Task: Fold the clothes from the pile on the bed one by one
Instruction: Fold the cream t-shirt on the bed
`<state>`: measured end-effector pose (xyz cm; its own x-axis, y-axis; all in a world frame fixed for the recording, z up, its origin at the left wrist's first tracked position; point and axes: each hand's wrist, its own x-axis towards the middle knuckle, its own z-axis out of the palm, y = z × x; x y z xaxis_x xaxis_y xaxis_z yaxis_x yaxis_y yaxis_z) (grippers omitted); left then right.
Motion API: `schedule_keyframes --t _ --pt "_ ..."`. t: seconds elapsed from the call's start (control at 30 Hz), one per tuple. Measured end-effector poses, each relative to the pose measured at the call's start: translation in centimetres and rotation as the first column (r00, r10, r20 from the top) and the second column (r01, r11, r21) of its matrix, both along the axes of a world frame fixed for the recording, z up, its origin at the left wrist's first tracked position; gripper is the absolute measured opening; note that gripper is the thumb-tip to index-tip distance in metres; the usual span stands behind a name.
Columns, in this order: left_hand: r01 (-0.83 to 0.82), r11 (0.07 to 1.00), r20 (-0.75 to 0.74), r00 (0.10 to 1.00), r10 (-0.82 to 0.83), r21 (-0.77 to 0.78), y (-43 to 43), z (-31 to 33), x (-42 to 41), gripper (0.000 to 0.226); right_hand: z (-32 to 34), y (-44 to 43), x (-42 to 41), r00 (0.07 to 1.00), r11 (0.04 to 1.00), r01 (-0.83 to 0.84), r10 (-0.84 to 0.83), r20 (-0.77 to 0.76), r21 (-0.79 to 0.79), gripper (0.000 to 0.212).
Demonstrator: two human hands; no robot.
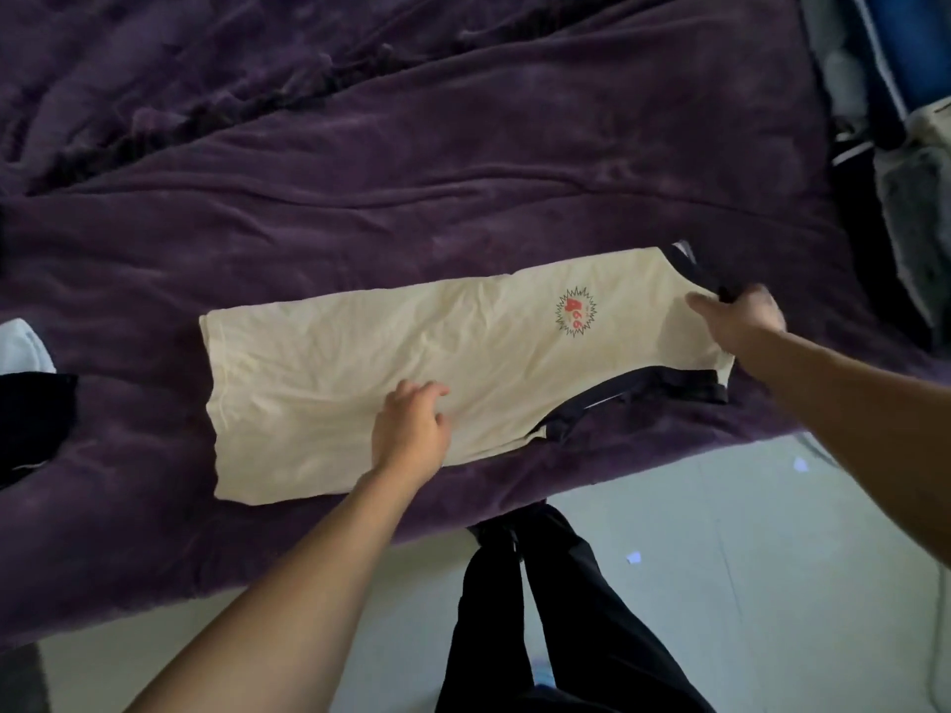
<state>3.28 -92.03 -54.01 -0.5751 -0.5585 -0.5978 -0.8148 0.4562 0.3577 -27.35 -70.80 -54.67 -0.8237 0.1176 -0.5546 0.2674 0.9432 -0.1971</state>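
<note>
Far L, frame edge: white garment (20, 347) and black garment (31, 424) on bed (463, 146); prob. the pile.
Centre: cream T-shirt (334, 362), flat on bed near its front edge; long axis L–R; hem at L, neck end at R; print (575, 313) face up.
L hand (411, 429): fingers loosely bent, resting on shirt mid-body, gripping nothing.
R hand (741, 321): fingers pinch dark neck trim.
Handling, est.: light, limp, creases easily; take hold at neck end and hem corners.

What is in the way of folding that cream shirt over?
Nothing visible. The left hand rests on the cream shirt, the right hand grips its collar end, and the dark clothes lie apart, leftward.
</note>
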Motion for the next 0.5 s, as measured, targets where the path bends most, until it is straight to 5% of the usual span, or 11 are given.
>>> schedule_keyframes --t 0.1,0.2,0.3,0.5 --pt "0.222 0.969 0.048 0.973 -0.228 0.106 2.9 -2.1 -2.3 0.04 -2.3 0.1 0.4 0.98 0.983 0.175 -0.168 0.102 -0.06 0.07" --pt "0.309 0.939 0.132 0.935 -0.329 0.15 4.2 -2.7 -2.2 0.043 -1.7 0.3 1.2 0.975 0.948 0.213 -0.192 0.11 -0.237 0.048" --pt "0.244 0.951 0.105 0.958 -0.266 0.19 3.9 -1.7 -0.5 0.04 2.4 -1.0 2.4 0.997 0.95 -0.05 0.031 -0.065 -0.31 0.029" --pt "-0.035 0.988 0.167 0.986 0.01 0.15 1.8 0.9 4.2 0.028 7.7 -8.8 9.5 0.885 0.8 -0.45 0.46 -0.077 -0.397 0.046"
